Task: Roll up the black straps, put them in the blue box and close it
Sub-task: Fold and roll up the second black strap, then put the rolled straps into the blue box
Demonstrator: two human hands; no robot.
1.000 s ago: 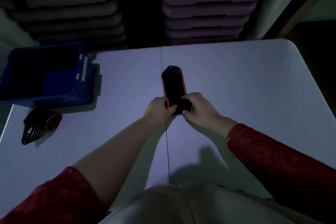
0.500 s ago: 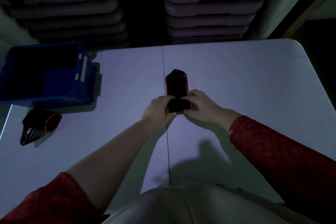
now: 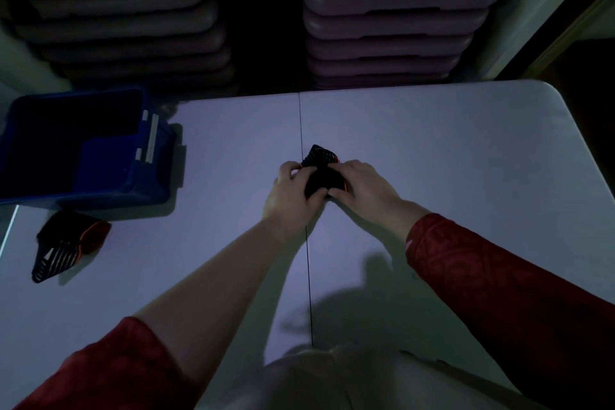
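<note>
While two hands' fingers (image 3: 299, 173) pinch one black strap (image 3: 324, 173), another strap (image 3: 66, 245), seemingly rolled, beside one blue box (image 3: 146, 183)

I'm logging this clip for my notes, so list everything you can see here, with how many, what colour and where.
Strap being rolled: one, black with orange edging, mid-table on the seam, between both hands.
Rolled strap: one, black with orange edge and pale stripes, near left table edge, in front of the box.
Blue box: one, blue, open, far left of table; inside too dark to see.
Table: one, pale grey, centre seam.
Stacked platforms: two stacks, dull purple-grey, behind the table.
Left hand: one, gripping the strap.
Right hand: one, gripping the strap.
Sleeves: two, red.
</note>
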